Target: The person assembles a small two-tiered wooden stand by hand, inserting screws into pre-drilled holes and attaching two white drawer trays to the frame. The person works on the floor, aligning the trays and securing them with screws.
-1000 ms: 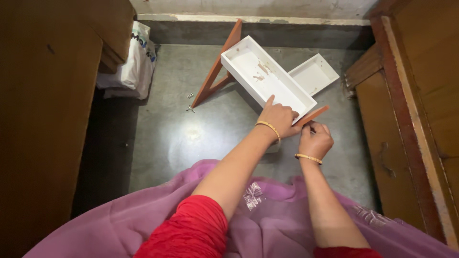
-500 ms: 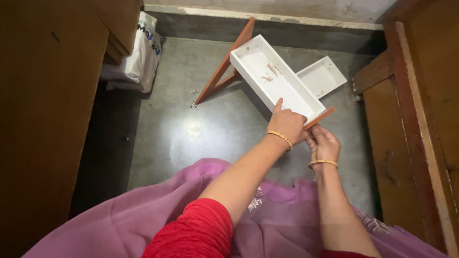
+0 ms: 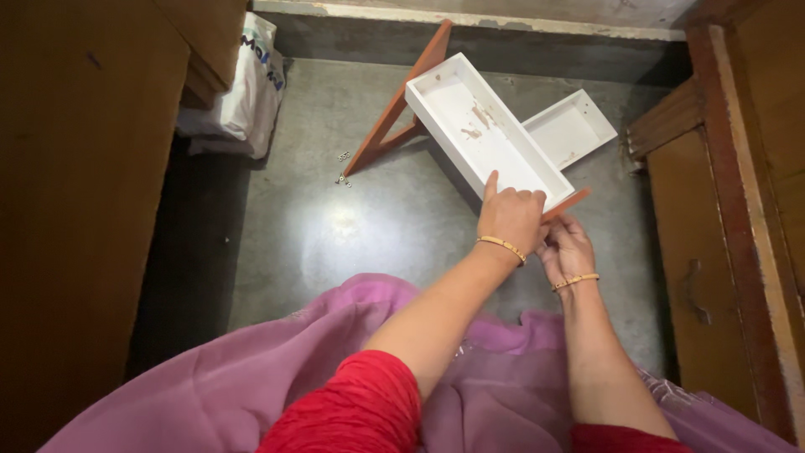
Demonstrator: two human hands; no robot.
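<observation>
Both hands work the near end of the long white tray (image 3: 482,130): I see my left hand (image 3: 511,216) pressed flat on its near rim, forefinger extended, while my right hand (image 3: 566,249) pinches the reddish wooden strip (image 3: 568,202) beneath. Its long axis runs away up-left; inside lie only brownish smears. A smaller white tray (image 3: 570,128) sits beside it, apparently holding nothing.

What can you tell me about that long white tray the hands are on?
The long white tray is a shallow, open rectangular box, seemingly painted wood, with brownish smudges inside. It lies slanted across a reddish-brown wooden frame above the grey floor. The left hand rests on its near end; the right hand is just beneath that end.
</observation>
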